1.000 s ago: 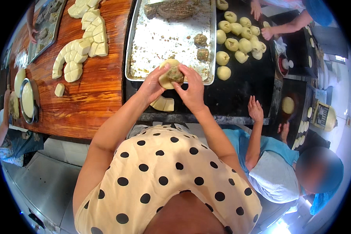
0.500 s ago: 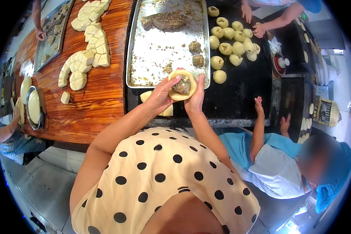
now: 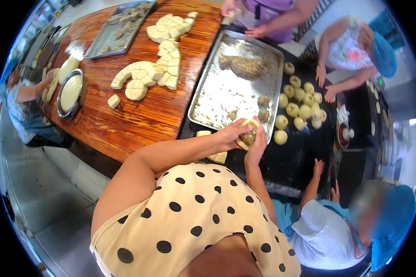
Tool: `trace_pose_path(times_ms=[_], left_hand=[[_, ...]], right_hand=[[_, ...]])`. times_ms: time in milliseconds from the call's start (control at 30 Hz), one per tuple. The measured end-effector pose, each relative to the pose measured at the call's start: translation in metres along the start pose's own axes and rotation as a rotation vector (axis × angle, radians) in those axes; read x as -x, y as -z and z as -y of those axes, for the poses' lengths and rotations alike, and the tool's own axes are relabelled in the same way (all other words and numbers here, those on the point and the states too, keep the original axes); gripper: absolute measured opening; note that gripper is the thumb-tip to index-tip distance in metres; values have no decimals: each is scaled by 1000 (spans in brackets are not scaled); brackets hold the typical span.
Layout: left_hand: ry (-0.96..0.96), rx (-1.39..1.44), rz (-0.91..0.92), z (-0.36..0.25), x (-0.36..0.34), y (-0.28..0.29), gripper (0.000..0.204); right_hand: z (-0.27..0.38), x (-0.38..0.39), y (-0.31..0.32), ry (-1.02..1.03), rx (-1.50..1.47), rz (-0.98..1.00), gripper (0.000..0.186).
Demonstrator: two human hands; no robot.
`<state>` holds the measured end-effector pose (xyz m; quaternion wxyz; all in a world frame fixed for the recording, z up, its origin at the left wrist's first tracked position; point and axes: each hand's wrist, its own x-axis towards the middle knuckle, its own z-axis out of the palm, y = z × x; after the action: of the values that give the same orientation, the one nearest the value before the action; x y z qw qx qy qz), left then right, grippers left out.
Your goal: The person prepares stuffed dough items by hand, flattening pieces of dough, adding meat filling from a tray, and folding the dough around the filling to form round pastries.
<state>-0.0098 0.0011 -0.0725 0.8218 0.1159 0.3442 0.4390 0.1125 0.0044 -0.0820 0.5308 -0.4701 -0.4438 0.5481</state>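
Note:
A round of pale dough (image 3: pixel 241 144) curves up around a lump of speckled brown filling (image 3: pixel 249 136), which still shows in the middle. My left hand (image 3: pixel 231 134) grips the dough from its left side, fingers curled over the edge. On the other side my right hand (image 3: pixel 257 147) is wrapped round it. Both hands hold it just off the near edge of a metal tray (image 3: pixel 208 111). On that tray lie a large mound of filling (image 3: pixel 245 67) and a few small lumps (image 3: pixel 263 100). Cut dough pieces (image 3: pixel 219 157) lie beside my left wrist.
Several filled dough balls (image 3: pixel 305 111) sit on the black surface to the right, near a co-worker's hands (image 3: pixel 330 93). Portioned dough (image 3: pixel 168 64), a second tray (image 3: pixel 118 34) and a metal bowl (image 3: pixel 70 94) occupy the wooden table. Another person (image 3: pixel 328 226) works close on my right.
The dough was a flatter disc with the filling laid on it; now its sides are drawn up around the filling. My hands have closed in more tightly. The view has turned, showing more people.

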Motion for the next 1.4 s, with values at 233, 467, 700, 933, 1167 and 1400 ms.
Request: trace_pose_path(times_ms=[233, 467, 700, 933, 1167, 1400], left_hand=[[164, -283, 158, -40, 1, -25, 54], [-294, 37, -267, 17, -47, 5, 44], [-482, -103, -293, 26, -66, 17, 34], [-362, 114, 23, -15, -19, -24, 35], [-549, -286, -279, -11, -14, -43, 28], [-392, -413, -220, -18, -7, -41, 40]], right_hand=[[-20, -23, 23, -329, -500, -67, 45], [7, -6, -44, -336, -550, -254, 43], [19, 4, -60, 124, -60, -250, 35], [16, -22, -37, 357, -5, -211, 36], [17, -19, -36, 482, 329, -292, 34], [14, -16, -33, 487, 359, -311, 34]])
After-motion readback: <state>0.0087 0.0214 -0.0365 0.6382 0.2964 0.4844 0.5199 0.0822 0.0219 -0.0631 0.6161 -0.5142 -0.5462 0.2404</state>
